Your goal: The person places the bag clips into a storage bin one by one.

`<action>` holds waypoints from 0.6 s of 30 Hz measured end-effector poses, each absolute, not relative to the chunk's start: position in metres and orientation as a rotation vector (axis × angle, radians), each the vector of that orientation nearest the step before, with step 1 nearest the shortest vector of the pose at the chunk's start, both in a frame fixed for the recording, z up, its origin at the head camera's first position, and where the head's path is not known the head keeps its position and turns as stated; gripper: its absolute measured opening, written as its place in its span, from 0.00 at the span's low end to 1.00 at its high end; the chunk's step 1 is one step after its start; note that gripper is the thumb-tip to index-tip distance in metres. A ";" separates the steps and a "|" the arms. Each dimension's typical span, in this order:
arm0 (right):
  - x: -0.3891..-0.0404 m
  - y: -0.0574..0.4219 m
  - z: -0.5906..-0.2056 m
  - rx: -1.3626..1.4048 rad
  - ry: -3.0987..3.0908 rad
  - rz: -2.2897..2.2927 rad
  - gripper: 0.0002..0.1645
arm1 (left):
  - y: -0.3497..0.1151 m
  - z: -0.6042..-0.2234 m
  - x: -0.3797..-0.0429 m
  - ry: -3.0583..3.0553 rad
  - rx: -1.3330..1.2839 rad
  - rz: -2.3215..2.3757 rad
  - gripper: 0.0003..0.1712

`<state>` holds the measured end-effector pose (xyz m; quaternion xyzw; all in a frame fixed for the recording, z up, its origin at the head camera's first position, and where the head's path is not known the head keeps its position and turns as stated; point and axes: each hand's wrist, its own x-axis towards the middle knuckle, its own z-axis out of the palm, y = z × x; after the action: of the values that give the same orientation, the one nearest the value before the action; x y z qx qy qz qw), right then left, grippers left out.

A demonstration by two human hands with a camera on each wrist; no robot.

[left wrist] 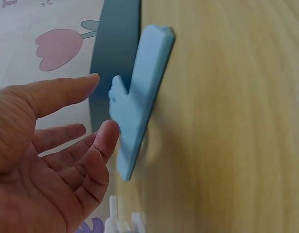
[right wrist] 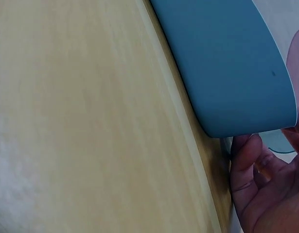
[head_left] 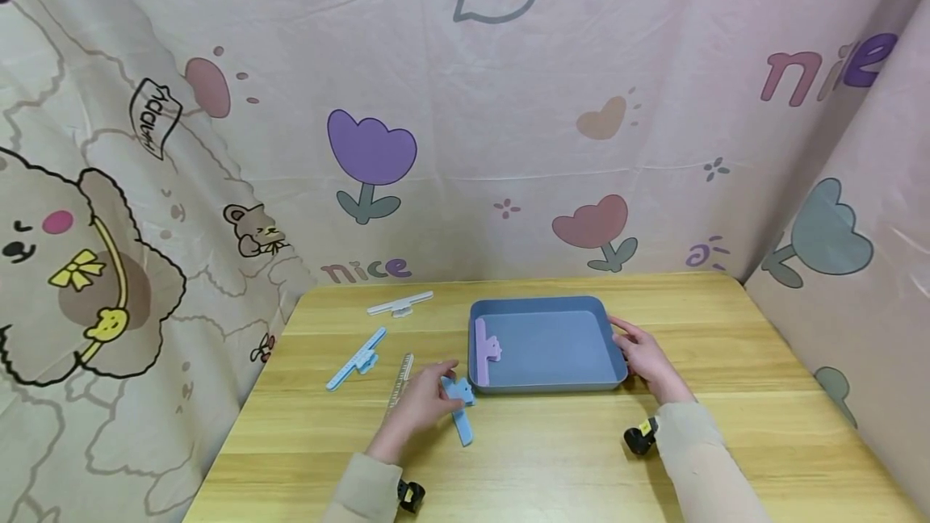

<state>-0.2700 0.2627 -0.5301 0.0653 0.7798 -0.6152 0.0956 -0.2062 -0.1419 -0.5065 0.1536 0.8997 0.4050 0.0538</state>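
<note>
My left hand (head_left: pixel 425 398) is over a blue bag clip (head_left: pixel 462 426) left of the tray's front corner. In the left wrist view, thumb and fingers spread around the tab of the blue clip, fingertips right at its edge. Against the right end of a shallow blue-grey tray (head_left: pixel 552 349), my right hand (head_left: pixel 650 357) touches the outer wall with its fingertips. Some of its fingers bend near the tray's lower corner in the right wrist view. A purple clip (head_left: pixel 481 361) lies inside the tray along its left wall.
Left of the tray lie a white clip (head_left: pixel 400 304) and a light-blue clip (head_left: pixel 357 359). Another pale clip (head_left: pixel 402 376) is partly hidden by the left hand. A printed curtain (head_left: pixel 465 103) hangs behind the wooden table (head_left: pixel 552 458).
</note>
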 end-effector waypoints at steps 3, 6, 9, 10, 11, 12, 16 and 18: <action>-0.270 0.263 -0.530 0.195 2.310 -1.822 0.30 | -0.138 -0.510 -0.208 2.718 0.453 1.229 0.40; -0.270 0.263 -0.530 0.199 2.308 -1.826 0.30 | -0.136 -0.513 -0.209 2.712 0.433 1.217 0.41; -0.270 0.263 -0.531 0.195 2.306 -1.833 0.30 | -0.134 -0.514 -0.210 2.710 0.422 1.210 0.41; -0.270 0.263 -0.531 0.196 2.304 -1.837 0.30 | -0.134 -0.514 -0.210 2.709 0.417 1.211 0.41; -0.270 0.263 -0.531 0.194 2.304 -1.839 0.30 | -0.133 -0.515 -0.210 2.706 0.412 1.213 0.41; -0.270 0.263 -0.532 0.197 2.302 -1.845 0.29 | -0.133 -0.515 -0.210 2.707 0.409 1.214 0.41; -0.271 0.263 -0.532 0.196 2.302 -1.849 0.29 | -0.132 -0.515 -0.211 2.715 0.412 1.209 0.40; -0.271 0.263 -0.532 0.198 2.307 -1.843 0.29 | -0.131 -0.517 -0.212 2.722 0.420 1.198 0.40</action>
<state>-0.2705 0.2631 -0.5323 0.0666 0.7763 -0.6203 0.0908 -0.2116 -0.1315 -0.5166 0.1396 0.9041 0.3978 0.0692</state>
